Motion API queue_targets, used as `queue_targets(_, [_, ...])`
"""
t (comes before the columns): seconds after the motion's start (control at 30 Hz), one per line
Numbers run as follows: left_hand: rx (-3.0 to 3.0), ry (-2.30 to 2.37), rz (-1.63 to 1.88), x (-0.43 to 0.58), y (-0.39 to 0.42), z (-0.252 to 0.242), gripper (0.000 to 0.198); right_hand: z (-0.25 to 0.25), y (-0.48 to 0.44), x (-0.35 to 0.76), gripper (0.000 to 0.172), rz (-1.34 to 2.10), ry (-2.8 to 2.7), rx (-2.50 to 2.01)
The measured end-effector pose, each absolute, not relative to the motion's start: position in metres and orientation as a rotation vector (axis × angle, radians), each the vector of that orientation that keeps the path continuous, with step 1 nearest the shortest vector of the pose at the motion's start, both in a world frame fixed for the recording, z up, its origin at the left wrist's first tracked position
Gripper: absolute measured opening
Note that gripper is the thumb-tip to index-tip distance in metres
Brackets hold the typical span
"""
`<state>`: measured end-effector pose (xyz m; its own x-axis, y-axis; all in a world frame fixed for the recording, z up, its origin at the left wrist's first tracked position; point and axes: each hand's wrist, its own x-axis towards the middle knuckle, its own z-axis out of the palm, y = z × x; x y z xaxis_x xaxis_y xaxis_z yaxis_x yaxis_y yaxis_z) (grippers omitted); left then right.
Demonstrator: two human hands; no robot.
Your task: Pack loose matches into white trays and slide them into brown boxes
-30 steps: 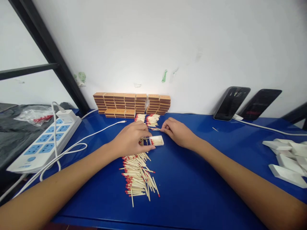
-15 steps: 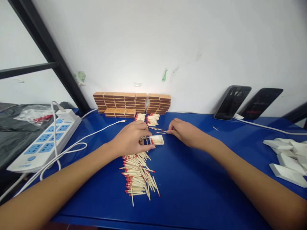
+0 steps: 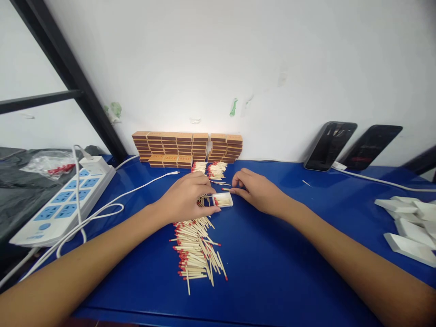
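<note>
My left hand (image 3: 189,195) has its thumb and a finger closed on a small white matchbox tray (image 3: 230,197), which lies low over the table with red-headed matches (image 3: 223,200) inside. Beside the tray's far right corner, my right hand (image 3: 254,188) holds a single match (image 3: 226,189) at its plain end, the red head pointing left. Another match (image 3: 223,183) lies just behind it. A big loose pile of matches (image 3: 195,250) spreads on the near side of my left hand, partly under it. Two smaller bunches of matches (image 3: 217,170) lie farther back.
Stacked brown matchboxes (image 3: 170,145) line the wall. A white power strip (image 3: 64,200) and white cables (image 3: 119,200) take up the left. Two phones (image 3: 330,145) lean on the wall at right, and several white trays (image 3: 408,231) lie heaped on the blue table (image 3: 286,272).
My right hand has shifted slightly left and nearer the tray, its thumb reaching farther forward, and the match has moved with it. My left hand stays on the tray.
</note>
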<state>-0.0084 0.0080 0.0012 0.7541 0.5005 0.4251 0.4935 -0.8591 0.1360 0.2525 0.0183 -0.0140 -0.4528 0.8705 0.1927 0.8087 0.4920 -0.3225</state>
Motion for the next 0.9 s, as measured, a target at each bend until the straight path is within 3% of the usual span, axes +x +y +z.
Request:
queue_targets(0.6, [2.937,0.874,0.742,-0.008,0.008,0.001,0.033,-0.005,0.000,0.235,0.009,0.432,-2.371,-1.146])
queue_targets(0.9, [2.938,0.814,0.726,-0.008,0.008,0.001,0.036,-0.022,0.030,0.241,0.008,0.303,-2.222,-1.402])
